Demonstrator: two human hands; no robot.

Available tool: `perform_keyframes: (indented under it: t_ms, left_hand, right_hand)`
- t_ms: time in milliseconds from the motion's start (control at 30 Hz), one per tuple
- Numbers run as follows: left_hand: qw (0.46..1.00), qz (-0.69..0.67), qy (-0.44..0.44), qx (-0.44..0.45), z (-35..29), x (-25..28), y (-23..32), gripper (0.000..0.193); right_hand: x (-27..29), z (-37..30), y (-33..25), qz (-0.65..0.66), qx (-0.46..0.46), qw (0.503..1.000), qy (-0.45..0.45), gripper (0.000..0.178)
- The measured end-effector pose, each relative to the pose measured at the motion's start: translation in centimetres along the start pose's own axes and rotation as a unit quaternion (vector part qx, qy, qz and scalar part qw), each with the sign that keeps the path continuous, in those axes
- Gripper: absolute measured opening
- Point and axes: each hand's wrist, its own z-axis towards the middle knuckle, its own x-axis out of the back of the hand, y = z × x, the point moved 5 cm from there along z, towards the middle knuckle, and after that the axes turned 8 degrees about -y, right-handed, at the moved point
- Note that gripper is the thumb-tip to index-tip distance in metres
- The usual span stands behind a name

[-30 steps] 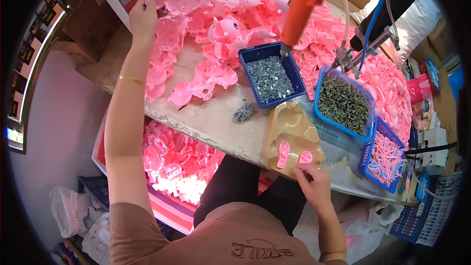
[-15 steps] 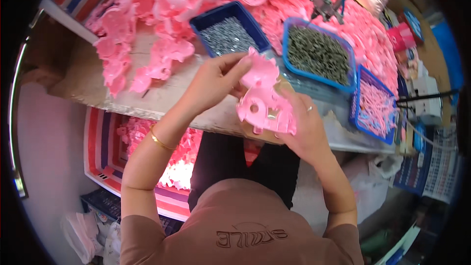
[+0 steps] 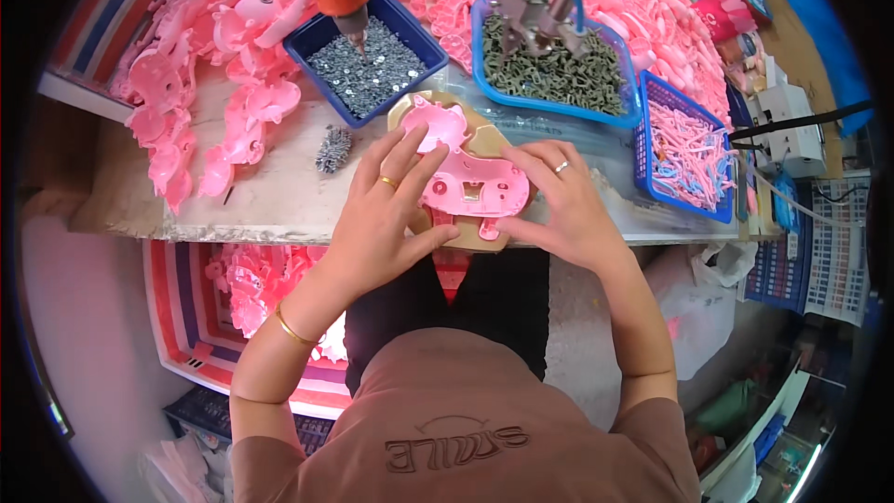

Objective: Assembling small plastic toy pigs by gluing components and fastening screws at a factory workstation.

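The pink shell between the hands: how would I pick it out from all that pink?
On the wooden workbench, find the tan moulded fixture at the near edge. The pink shell lies over it, the left hand and right hand at its sides. Unlike the heaped pink shells beyond, it alone lies over the fixture.

Dark lettering (image 3: 456, 450) under a thin arc (image 3: 452, 418) marks the brown shirt (image 3: 447, 373) — the gridded sheet (image 3: 835, 251) is too small to read.
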Motion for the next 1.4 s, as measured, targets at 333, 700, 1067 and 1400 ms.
perform_keyframes:
  t_ms: [333, 700, 1067, 1400]
  left_hand:
    - [0.995, 0.103, -0.011, 0.011, 1.5, -2.6, 1.8, 0.081]
    - [0.993, 0.109, -0.037, 0.024, 1.9, -2.7, 2.0, 0.072]
    - [0.990, 0.133, -0.048, 0.015, 2.2, -2.5, 2.7, 0.070]
    - [0.991, 0.113, -0.062, 0.028, 3.0, -1.2, 2.7, 0.068]
  right_hand:
    - [-0.6, -0.2, 0.1, -0.062, -0.001, 0.998, 0.032, 0.064]
    - [-0.2, 0.2, 0.1, -0.130, 0.005, 0.992, 0.007, 0.049]
    - [2.0, 10.8, 13.7, -0.165, -0.270, 0.949, -0.008, 0.017]
    - [4.4, 6.8, 15.2, 0.344, -0.203, 0.915, 0.062, 0.017]
